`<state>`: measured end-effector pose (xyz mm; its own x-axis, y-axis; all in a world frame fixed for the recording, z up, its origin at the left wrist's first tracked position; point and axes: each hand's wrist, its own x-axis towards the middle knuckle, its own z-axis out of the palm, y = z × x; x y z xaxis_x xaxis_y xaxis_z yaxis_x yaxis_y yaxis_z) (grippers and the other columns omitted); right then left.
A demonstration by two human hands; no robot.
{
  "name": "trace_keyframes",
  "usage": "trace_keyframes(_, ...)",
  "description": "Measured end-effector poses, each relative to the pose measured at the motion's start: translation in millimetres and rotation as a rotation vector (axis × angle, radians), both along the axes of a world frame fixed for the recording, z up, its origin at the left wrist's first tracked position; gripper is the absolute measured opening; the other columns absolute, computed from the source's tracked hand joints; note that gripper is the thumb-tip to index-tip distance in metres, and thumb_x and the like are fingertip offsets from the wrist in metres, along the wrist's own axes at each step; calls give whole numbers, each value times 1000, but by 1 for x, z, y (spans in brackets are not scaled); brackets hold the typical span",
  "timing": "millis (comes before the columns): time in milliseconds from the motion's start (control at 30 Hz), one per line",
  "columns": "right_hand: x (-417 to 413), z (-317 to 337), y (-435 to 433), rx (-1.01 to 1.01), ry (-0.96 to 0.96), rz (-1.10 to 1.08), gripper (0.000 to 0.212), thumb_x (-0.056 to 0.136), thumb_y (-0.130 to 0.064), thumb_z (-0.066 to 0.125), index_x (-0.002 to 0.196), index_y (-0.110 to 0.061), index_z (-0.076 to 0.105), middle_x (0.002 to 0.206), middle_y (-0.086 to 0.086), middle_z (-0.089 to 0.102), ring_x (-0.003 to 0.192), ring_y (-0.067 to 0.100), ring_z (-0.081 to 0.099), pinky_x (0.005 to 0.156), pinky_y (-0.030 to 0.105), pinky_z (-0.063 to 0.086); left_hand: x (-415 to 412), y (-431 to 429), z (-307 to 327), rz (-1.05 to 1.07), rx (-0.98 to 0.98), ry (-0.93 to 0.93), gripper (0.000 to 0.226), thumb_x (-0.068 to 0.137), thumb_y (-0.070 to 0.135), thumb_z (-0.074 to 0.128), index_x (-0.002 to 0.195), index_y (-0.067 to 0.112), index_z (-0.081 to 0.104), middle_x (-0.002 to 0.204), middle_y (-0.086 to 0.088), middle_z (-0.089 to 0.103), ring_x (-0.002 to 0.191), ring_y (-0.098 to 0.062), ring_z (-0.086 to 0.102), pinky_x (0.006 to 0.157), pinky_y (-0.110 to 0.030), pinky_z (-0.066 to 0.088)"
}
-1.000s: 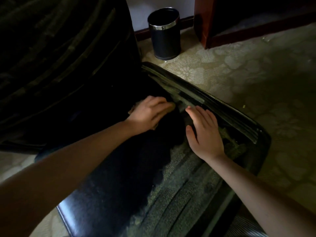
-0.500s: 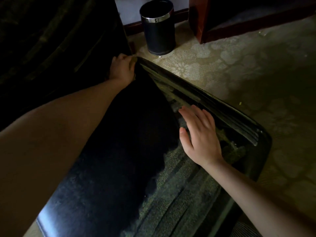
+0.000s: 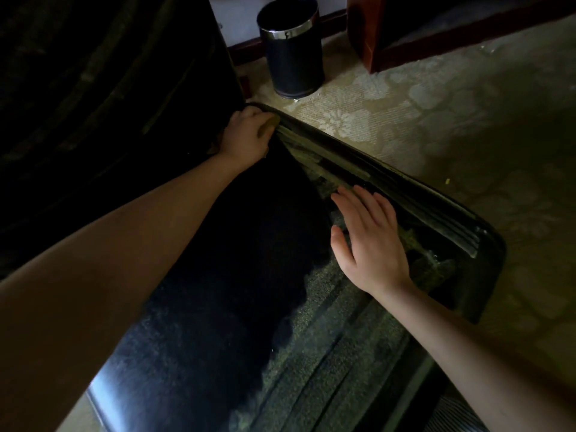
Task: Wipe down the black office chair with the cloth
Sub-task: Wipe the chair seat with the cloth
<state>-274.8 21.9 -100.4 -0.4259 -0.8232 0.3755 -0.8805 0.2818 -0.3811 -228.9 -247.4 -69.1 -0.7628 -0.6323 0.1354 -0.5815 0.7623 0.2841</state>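
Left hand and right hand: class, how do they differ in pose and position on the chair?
The left hand grips the cloth; the right hand lies flat, holding nothing. The left hand is at the far corner of the chair, the right hand nearer. Both rest on it.

Left hand [image 3: 246, 135] grips cloth [image 3: 270, 124] at chair [image 3: 218, 307] corner — right hand [image 3: 371, 244] flat.
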Motion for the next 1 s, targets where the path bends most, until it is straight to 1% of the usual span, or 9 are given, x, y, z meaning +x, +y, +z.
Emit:
trace_keyframes(200, 2, 1, -1, 26, -1, -19, 49, 89, -27, 35, 125, -1, 55, 130, 14, 56, 126, 29, 47, 109, 39, 20, 5, 53, -1, -143, -15, -6, 35, 96, 20, 48, 129, 14, 56, 125, -12, 53, 109, -31, 47, 87, -24, 30)
trace_keyframes(300, 2, 2, -1, 15, -37, -29, 50, 90, -28, 34, 128, 0, 52, 134, 15, 53, 128, 28, 44, 110, 38, 17, 14, 79, 0, -264, -1, 12, 41, 91, 30, 44, 120, 8, 62, 114, -16, 60, 95, -36, 54, 83, -27, 36)
trace_keyframes(367, 2, 2, 0, -23, -76, -41, 50, 92, -27, 33, 130, 0, 50, 136, 16, 50, 129, 27, 42, 111, 39, 18, 23, 100, -1, -328, 1, 47, 45, 88, 32, 40, 115, 8, 66, 107, -15, 63, 87, -33, 57, 81, -26, 38)
trace_keyframes(500, 1, 2, 2, -100, -107, -59, 47, 93, -24, 32, 131, 0, 48, 137, 17, 50, 130, 26, 38, 111, 41, 19, 50, 132, -1, -544, 9, 70, 35, 91, 26, 46, 115, 9, 66, 108, -10, 63, 91, -18, 52, 86, -20, 34)
trace_keyframes(533, 1, 2, 2, -94, -102, -51, 47, 94, -24, 32, 131, 0, 48, 136, 17, 50, 130, 27, 39, 111, 41, 19, 56, 133, -1, -589, 17, 64, 34, 92, 26, 47, 117, 11, 65, 110, -9, 61, 93, -17, 51, 88, -20, 34)
trace_keyframes(633, 1, 3, 1, -48, -102, -44, 47, 94, -24, 31, 131, -1, 48, 137, 16, 49, 131, 28, 39, 112, 41, 18, 63, 125, -5, -659, 28, 40, 35, 95, 30, 45, 122, 13, 61, 116, -8, 57, 98, -20, 52, 91, -27, 40)
trace_keyframes(767, 0, 2, 1, -35, -93, -39, 47, 94, -24, 30, 129, 0, 51, 136, 16, 51, 131, 29, 40, 111, 40, 18, 53, 109, -7, -594, -22, 79, 40, 98, 32, 38, 122, 10, 60, 111, -12, 58, 96, -19, 49, 88, -25, 36)
trace_keyframes(900, 1, 2, -1, -26, -67, -44, 47, 93, -24, 31, 127, 0, 53, 133, 16, 54, 130, 29, 42, 111, 38, 16, 36, 70, -11, -334, -96, 88, 36, 94, 25, 44, 120, 8, 62, 107, -17, 60, 89, -33, 56, 83, -26, 36)
trace_keyframes(1000, 1, 3, -2, -29, -53, -55, 47, 91, -24, 32, 125, 1, 55, 131, 17, 55, 128, 30, 45, 111, 38, 17, 19, 48, -10, -146, -65, 61, 33, 95, 17, 47, 126, 10, 58, 116, -19, 56, 100, -37, 50, 87, -25, 31)
